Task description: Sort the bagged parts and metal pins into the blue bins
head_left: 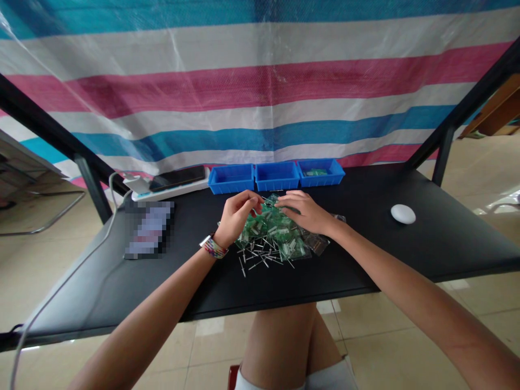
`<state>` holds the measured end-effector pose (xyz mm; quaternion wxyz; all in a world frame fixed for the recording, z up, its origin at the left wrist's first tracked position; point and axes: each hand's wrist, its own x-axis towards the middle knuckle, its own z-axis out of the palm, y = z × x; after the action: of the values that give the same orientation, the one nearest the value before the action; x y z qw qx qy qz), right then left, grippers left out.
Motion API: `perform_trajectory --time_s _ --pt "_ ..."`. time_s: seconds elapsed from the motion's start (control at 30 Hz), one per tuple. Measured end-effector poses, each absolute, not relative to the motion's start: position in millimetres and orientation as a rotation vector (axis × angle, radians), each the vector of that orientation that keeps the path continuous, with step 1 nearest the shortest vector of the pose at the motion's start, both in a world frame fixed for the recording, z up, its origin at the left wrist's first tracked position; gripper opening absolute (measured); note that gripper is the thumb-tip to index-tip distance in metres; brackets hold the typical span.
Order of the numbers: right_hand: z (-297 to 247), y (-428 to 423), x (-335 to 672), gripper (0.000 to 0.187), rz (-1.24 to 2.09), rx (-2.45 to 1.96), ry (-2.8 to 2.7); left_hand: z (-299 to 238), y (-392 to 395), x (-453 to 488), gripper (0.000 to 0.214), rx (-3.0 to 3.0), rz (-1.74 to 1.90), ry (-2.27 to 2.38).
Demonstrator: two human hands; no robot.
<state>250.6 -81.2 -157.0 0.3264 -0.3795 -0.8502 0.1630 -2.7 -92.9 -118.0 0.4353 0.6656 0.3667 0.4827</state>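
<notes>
My left hand [240, 214] is closed in a pinch at the far left of a pile of small green plastic bags [266, 225]. A thin metallic piece shows at its fingertips, too small to name. Reaching over the pile's far right side, my right hand [304, 211] has its fingers stretched toward the left hand, close above or touching the bags. Loose pop rivets [260, 252] lie scattered at the near side of the pile. Small dark bags [317, 241] sit at its right, partly under my right wrist.
Three blue bins stand beyond the pile: a left bin [231, 187], a middle bin [278, 184] and a right bin [339, 176] holding green bags. A phone [179, 177] rests on a white power strip [174, 190]. A white mouse-like object [403, 214] lies right; a cable [77, 260] crosses left.
</notes>
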Motion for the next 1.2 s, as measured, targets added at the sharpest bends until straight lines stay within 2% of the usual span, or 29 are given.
perform_trajectory --time_s 0.1,0.23,0.4,0.5,0.73,1.03,1.2 --pt "-156.8 -81.2 249.4 0.025 0.428 -0.965 -2.235 -117.3 -93.2 -2.7 0.029 1.658 1.202 0.927" --pt "-149.6 -84.9 248.1 0.035 0.442 -0.933 -2.143 -116.0 -93.5 -3.2 0.028 1.667 1.201 0.928" --pt "-139.5 -90.5 245.9 0.016 0.437 -0.913 -2.011 -117.3 -93.1 -3.3 0.028 1.685 1.196 0.926" --pt "-133.4 -93.9 243.8 0.013 0.538 -0.965 -1.835 -117.9 -92.8 -3.5 0.026 1.694 1.195 0.940" --pt "-129.1 -99.7 237.1 0.033 0.997 -0.969 -1.485 -117.6 -96.1 -2.2 0.030 1.767 1.145 0.930" --pt "-130.9 -104.7 229.0 0.042 1.333 -0.856 -1.378 -117.7 -98.6 1.5 0.032 1.708 1.213 0.983" --pt "-135.2 -101.0 230.3 0.041 1.360 -0.893 -1.333 -119.1 -95.3 1.4 0.034 1.709 1.210 0.999"
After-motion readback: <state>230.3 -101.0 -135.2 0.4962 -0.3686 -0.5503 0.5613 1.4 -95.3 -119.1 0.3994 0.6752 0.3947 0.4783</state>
